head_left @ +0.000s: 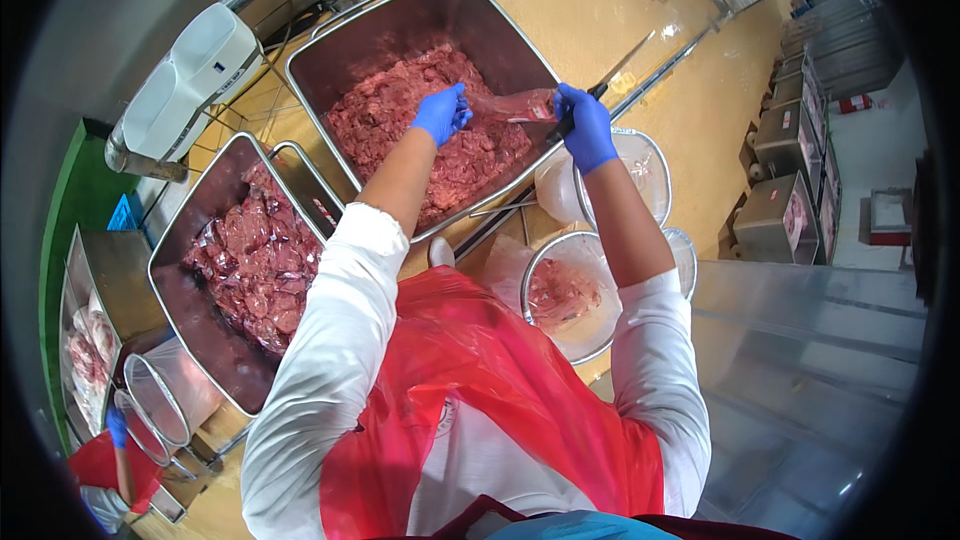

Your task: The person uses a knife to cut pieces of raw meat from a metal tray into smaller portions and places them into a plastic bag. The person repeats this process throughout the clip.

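Note:
Over a large metal tub (385, 10) of red meat (400, 100), both my gloved hands are raised. Between them stretches a thin, see-through reddish strip (512, 105) that looks like a plastic bag, with a red and white patch near its right end. Its left end is pinched in my left hand (443, 115). My right hand (586, 126) grips the black handle of a knife (628, 60), its blade pointing up and to the right. The strip's right end meets the right-hand fingers; whether they hold it too I cannot tell.
Left of me stands a second metal tub (175, 285) of dark red meat pieces. Round hoops with clear bags (585, 350) stand close on my right. A white double bin (190, 80) hangs on a rail at the upper left. Another person's gloved hand (117, 427) shows lower left.

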### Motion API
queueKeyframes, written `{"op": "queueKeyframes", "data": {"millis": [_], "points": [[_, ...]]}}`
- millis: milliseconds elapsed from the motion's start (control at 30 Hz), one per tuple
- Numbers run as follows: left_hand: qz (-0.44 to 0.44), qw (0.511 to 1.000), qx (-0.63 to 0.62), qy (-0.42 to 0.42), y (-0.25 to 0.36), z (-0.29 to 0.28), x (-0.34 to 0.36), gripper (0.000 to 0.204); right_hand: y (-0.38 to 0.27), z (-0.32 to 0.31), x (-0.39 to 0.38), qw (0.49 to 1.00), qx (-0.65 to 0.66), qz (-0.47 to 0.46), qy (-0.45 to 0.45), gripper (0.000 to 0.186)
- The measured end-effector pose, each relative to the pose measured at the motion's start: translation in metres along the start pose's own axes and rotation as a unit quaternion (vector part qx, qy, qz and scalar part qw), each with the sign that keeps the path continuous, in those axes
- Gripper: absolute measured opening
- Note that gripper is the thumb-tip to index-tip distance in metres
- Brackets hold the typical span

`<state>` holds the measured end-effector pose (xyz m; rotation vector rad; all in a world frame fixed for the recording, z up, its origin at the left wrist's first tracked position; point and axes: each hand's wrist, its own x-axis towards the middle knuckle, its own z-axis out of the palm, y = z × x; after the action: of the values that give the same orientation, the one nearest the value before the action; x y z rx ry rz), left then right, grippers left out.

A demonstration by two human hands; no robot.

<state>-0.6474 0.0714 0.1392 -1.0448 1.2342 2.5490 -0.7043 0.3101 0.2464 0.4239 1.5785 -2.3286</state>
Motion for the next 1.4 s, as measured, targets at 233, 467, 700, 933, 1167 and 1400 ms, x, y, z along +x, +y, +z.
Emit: {"op": "queueKeyframes", "data": {"millis": [233, 467, 700, 933, 1167, 1400], "points": [[0.173, 0.980, 0.101, 0.015, -0.015, -0.127, -0.140, 0.041, -0.004, 0.076, 0.035, 0.977, -0.165, -0.099, 0.089, 0.009], [0.231, 0.939, 0.181, 0.177, -0.144, -0.391, -0.258, 0.029, 0.010, 0.083, 0.025, 0.968, -0.140, -0.137, 0.156, 0.011], [0.229, 0.890, 0.353, 0.174, -0.215, -0.504, -0.243, 0.027, -0.008, 0.010, -0.028, 0.962, 0.252, -0.061, 0.083, 0.008], [0.122, 0.948, 0.278, 0.099, -0.166, -0.411, -0.291, 0.036, -0.009, -0.156, -0.270, 0.983, 0.131, -0.109, 0.074, 0.013], [0.181, 0.855, 0.480, 0.070, -0.174, -0.435, -0.260, 0.032, 0.078, -0.335, -0.420, 0.757, -0.529, 0.078, 0.376, 0.043], [-0.026, 0.972, 0.199, 0.119, -0.165, -0.405, -0.244, 0.031, 0.106, -0.330, -0.356, 0.598, -0.764, 0.174, 0.168, 0.045]]}}
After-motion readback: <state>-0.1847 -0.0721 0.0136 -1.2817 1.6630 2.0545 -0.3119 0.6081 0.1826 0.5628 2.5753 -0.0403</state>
